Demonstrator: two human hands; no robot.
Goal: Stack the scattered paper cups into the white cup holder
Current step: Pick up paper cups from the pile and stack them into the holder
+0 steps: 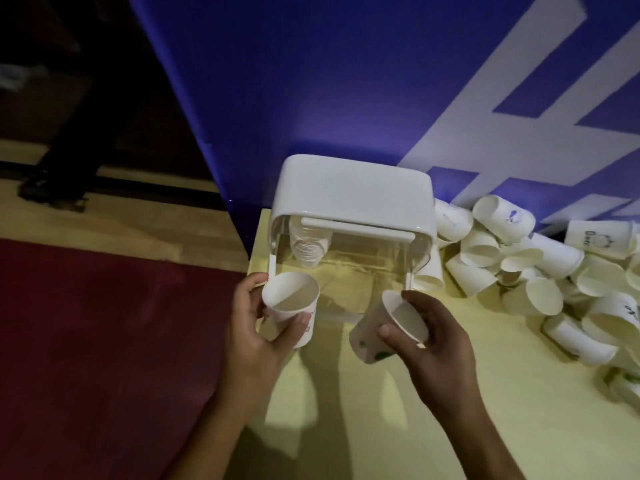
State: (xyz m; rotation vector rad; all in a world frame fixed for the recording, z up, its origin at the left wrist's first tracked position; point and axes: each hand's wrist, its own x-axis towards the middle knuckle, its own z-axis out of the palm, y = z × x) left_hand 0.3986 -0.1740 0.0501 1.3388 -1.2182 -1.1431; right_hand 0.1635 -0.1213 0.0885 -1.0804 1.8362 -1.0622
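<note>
Far left: dark red carpet and a strip of wood floor, both below the tabletop's left edge. A person's dark legs stand far left in shadow.

Pale yellow tabletop starts just left of the cup holder; its left edge runs near-to-far right beside the left hand. A blue wall panel with white stripes closes off the far side.

Left hand is wrapped around an upright paper cup, mouth up, thumb on the near side, fingers around the far-left side. It sits at the tabletop's left edge, just near of the holder's left front corner.

White cup holder stands at the far-left corner of the tabletop against the blue panel, white lid on top, clear body below. A stack of clear cups hangs inside on its left; the rest of the inside looks open.

Right hand grips a second paper cup, tilted, mouth facing up-right, thumb on its side. Small gap between the two held cups, not touching.

Bare tabletop near of both hands and between the forearms, open room there.

Right: pile of scattered paper cups, mostly on their sides, crowding from the holder's right side to the right frame edge.
</note>
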